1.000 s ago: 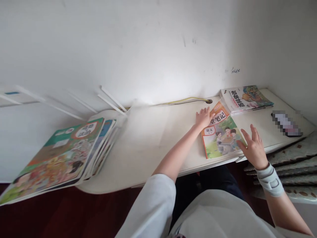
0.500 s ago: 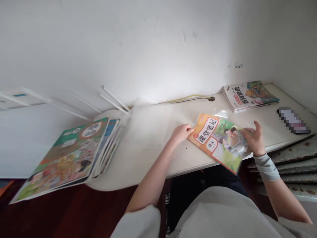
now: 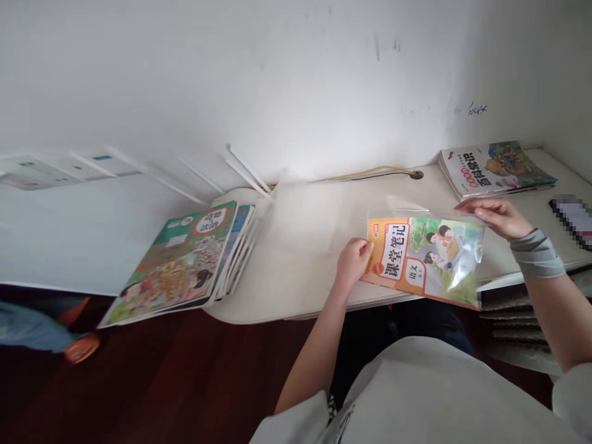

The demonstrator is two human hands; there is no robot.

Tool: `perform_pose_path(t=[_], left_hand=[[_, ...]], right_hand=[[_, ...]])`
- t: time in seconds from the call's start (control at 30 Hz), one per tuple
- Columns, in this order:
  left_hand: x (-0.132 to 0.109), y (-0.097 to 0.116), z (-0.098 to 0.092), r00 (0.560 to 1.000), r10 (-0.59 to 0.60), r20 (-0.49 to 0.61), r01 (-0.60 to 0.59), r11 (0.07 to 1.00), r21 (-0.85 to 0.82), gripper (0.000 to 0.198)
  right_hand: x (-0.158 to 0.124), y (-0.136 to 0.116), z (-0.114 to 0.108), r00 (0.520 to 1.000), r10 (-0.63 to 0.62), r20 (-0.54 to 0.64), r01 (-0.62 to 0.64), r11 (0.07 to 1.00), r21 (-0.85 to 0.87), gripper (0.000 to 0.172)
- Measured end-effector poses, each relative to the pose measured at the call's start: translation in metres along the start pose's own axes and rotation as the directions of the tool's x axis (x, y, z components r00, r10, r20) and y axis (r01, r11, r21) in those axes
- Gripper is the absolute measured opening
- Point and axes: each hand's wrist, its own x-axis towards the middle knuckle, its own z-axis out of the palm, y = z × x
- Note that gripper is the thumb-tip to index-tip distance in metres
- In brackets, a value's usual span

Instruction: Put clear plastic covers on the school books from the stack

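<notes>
An orange-edged booklet [image 3: 430,262] with a picture of children on its cover lies tilted over the desk's front edge. Clear plastic film [image 3: 407,208] covers it and sticks out past its upper edge, with glare on the cover. My left hand [image 3: 355,260] pinches the booklet's left edge, thumb on top. At the upper right corner, my right hand [image 3: 497,216] has its fingers closed on the edge of the film; the exact grip is partly hidden. A grey wrap circles my right wrist.
A stack of books [image 3: 185,259] overhangs the left end of the white desk [image 3: 296,265]. More books [image 3: 499,166] and a blurred-out phone [image 3: 573,219] sit at right. A cable [image 3: 370,172] runs along the wall. At far left, another person's leg and orange shoe [image 3: 82,348] show.
My right hand has moved from the booklet's right side up to its upper right corner. The booklet has turned more level, and the view has shifted left, bringing another person's leg into sight.
</notes>
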Motion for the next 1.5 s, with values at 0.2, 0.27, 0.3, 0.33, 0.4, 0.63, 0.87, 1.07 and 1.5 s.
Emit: perform_pose_path(t=[0.2,0.27,0.3,0.33,0.4,0.63,0.87,1.07,1.5], left_hand=[[-0.003,-0.004,0.007,0.999,-0.029,-0.024,0.027,0.997,-0.069,0.026],[-0.005,-0.006,0.009,0.999,-0.028,-0.035,0.025,0.997,-0.076,0.025],[-0.005,-0.006,0.009,0.999,-0.027,-0.038,0.023,0.996,-0.085,0.023],[-0.006,-0.007,0.01,0.999,-0.029,-0.042,0.025,0.995,-0.095,0.022],[-0.007,-0.007,0.011,0.998,-0.044,-0.045,0.039,0.993,-0.111,0.022],[-0.009,-0.001,0.009,0.998,-0.039,-0.054,0.032,0.992,-0.12,0.03],[-0.009,0.002,0.008,0.998,-0.045,-0.05,0.038,0.992,-0.118,0.029],[-0.01,0.003,0.007,0.998,-0.06,-0.037,0.055,0.992,-0.11,0.026],[-0.011,-0.002,0.01,0.999,-0.025,-0.033,0.022,0.997,-0.08,0.024]], right_hand=[[0.055,-0.053,0.007,0.944,0.164,0.287,-0.121,0.98,-0.159,0.045],[0.082,-0.06,0.025,0.902,0.211,0.377,-0.13,0.965,-0.228,0.045],[0.094,-0.062,0.035,0.879,0.22,0.423,-0.112,0.958,-0.264,0.042],[0.104,-0.064,0.045,0.861,0.214,0.462,-0.078,0.952,-0.297,0.039],[0.118,-0.067,0.062,0.833,0.182,0.522,0.003,0.943,-0.334,0.033],[0.114,-0.081,0.081,0.714,0.22,0.665,0.063,0.926,-0.373,0.037],[0.115,-0.081,0.083,0.68,0.435,0.59,-0.223,0.889,-0.4,0.063],[0.116,-0.087,0.099,0.724,0.423,0.545,0.003,0.788,-0.615,0.029],[0.116,-0.085,0.115,0.833,0.157,0.531,0.361,0.574,-0.735,0.021]])
